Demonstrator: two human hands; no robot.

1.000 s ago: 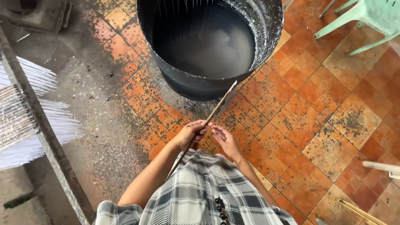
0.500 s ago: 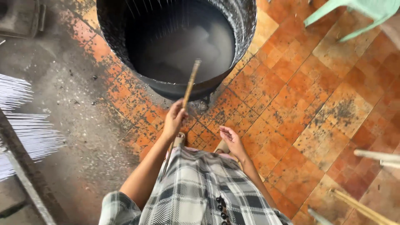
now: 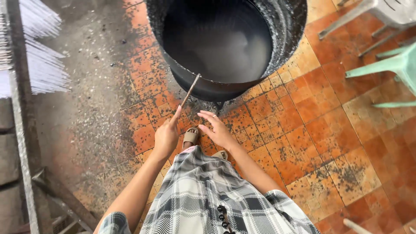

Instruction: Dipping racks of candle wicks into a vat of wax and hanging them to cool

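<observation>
The left hand (image 3: pixel 167 136) pinches the lower end of a thin stick (image 3: pixel 190 90) between closed fingers, and the stick slants up toward the big black drum (image 3: pixel 286 26), its tip just at the drum's near wall. The right hand (image 3: pixel 219 130) hangs open and empty just beside the left, below the drum. A sandalled foot (image 3: pixel 190 137) shows between the hands. Pale stick bundles (image 3: pixel 43 65) lie well left of the drum; a green chair (image 3: pixel 390 65) stands to its right.
</observation>
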